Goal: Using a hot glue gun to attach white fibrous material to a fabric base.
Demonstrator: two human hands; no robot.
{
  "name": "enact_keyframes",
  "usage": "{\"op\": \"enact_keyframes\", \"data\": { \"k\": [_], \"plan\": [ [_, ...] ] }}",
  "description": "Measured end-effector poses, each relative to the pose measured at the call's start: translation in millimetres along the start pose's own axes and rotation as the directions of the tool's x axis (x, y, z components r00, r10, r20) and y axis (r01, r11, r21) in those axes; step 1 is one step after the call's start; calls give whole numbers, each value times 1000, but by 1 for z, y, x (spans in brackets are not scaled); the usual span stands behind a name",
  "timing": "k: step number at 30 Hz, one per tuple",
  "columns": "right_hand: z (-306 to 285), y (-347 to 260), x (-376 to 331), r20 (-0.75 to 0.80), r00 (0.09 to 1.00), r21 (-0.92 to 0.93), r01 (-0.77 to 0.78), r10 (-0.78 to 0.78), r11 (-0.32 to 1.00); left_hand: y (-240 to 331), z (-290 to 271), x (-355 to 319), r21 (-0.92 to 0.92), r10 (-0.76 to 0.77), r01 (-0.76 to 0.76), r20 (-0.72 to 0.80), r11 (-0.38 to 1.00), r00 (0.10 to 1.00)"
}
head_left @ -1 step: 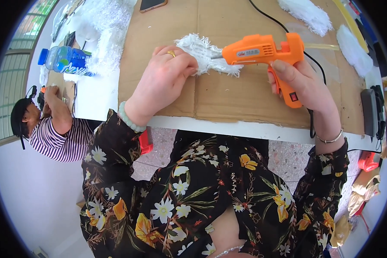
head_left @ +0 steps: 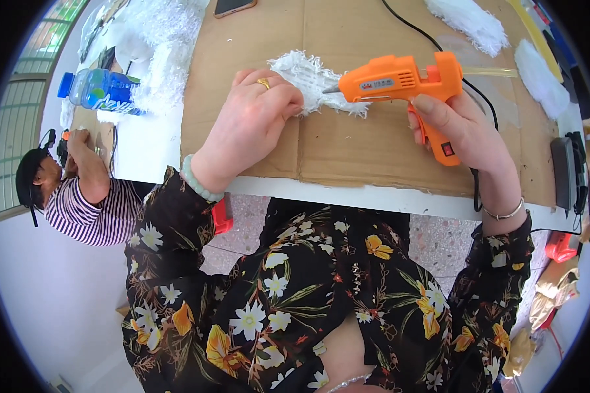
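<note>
A piece of white shaggy fabric [head_left: 311, 82] with frayed edges lies on the brown cardboard [head_left: 242, 39]. My left hand [head_left: 262, 101] is closed on the fabric's left side, with the fingertips partly hidden. In my right hand [head_left: 455, 121] is an orange hot glue gun [head_left: 400, 80], gripped by its handle with fingers near the trigger. Its grey nozzle points left, right over the fabric; I cannot tell whether they touch. A clear glue stick [head_left: 488, 72] sticks out of the gun's back, and a black cord runs from the handle.
More white shaggy pieces lie at the far right [head_left: 537, 78] and in a heap [head_left: 160, 59] at the left. A blue-labelled bottle [head_left: 101, 90] rests beside the heap. A phone [head_left: 235, 6] is at the far edge. At the left, another person [head_left: 85, 190] in stripes works.
The glue gun has shifted very slightly, its nozzle sitting a little lower over the fabric. My left hand stays on the fabric.
</note>
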State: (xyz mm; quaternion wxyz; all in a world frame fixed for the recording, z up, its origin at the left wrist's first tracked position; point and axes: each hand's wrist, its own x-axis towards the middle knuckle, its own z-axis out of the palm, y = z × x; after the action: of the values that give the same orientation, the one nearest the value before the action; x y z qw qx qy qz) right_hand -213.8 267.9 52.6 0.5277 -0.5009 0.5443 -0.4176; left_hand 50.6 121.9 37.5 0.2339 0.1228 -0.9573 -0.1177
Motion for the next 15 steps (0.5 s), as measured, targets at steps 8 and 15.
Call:
{"op": "enact_keyframes", "data": {
  "k": [8, 15],
  "plan": [
    [1, -25, 5, 116, 983, -302, -98, 139, 948, 7, -7, -7, -49, 31, -29, 25, 998, 999],
    [4, -37, 2, 136, 990, -323, 13, 33, 946, 23, -15, -10, -49, 50, -47, 79, 998, 996]
  ]
}}
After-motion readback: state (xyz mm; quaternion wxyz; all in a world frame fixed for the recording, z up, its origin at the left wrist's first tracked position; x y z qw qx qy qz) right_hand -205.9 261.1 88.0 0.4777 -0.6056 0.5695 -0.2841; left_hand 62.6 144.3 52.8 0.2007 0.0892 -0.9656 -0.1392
